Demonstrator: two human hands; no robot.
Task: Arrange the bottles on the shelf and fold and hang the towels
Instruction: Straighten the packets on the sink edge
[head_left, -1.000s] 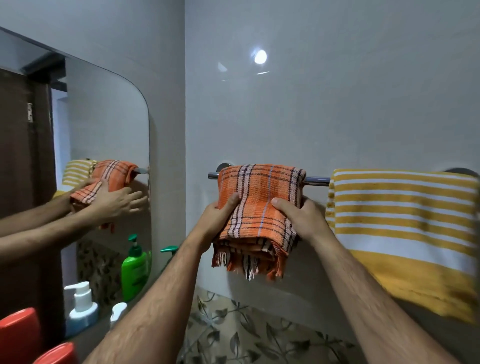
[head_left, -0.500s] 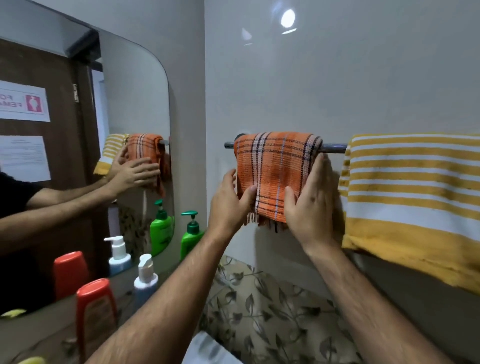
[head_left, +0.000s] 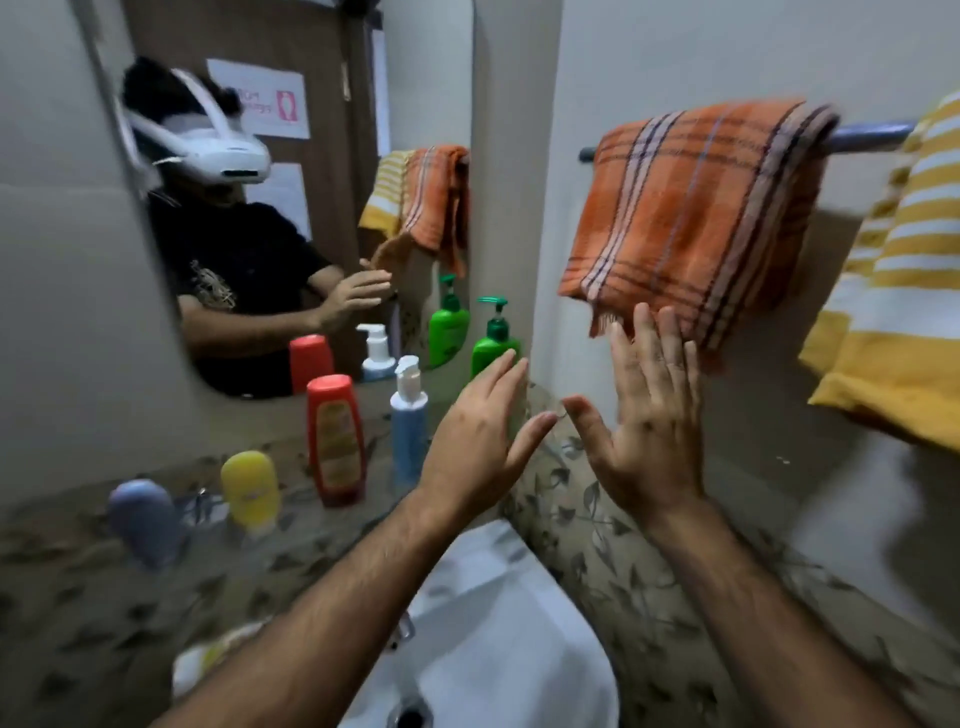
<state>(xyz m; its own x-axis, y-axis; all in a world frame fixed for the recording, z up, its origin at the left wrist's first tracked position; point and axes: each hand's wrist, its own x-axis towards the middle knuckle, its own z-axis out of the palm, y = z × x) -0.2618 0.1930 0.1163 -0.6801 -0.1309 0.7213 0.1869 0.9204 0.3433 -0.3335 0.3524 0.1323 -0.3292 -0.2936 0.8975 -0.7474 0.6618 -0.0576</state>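
Bathroom wall rail (head_left: 867, 136) carries the orange towel (head_left: 691, 218), folded, beside the yellow towel (head_left: 904, 291). Your left hand (head_left: 483, 431) and right hand (head_left: 649, 410) hang below it, fingers spread, empty. Soft, light cloth; pinch its lower corners.

Open air between left hand (head_left: 480, 441) and right hand (head_left: 647, 421), both held flat above the sink (head_left: 498, 649). At 1 o'clock of the right hand: orange plaid towel (head_left: 696, 218) draped over the rail (head_left: 867, 136), fringe just past the fingers (head_left: 644, 332). At 3 o'clock: yellow striped towel (head_left: 904, 291), hanging lower, closing off that side. At 9 to 11 o'clock of the left hand: row of bottles along the counter (head_left: 67, 587) — green pump bottle (head_left: 494, 343), blue pump bottle (head_left: 409, 431), red bottle (head_left: 335, 441), yellow bottle (head_left: 250, 488), grey-blue bottle (head_left: 145, 519). Mirror (head_left: 291, 208) just behind them. Bare wall strip between green pump bottle and orange plaid towel.
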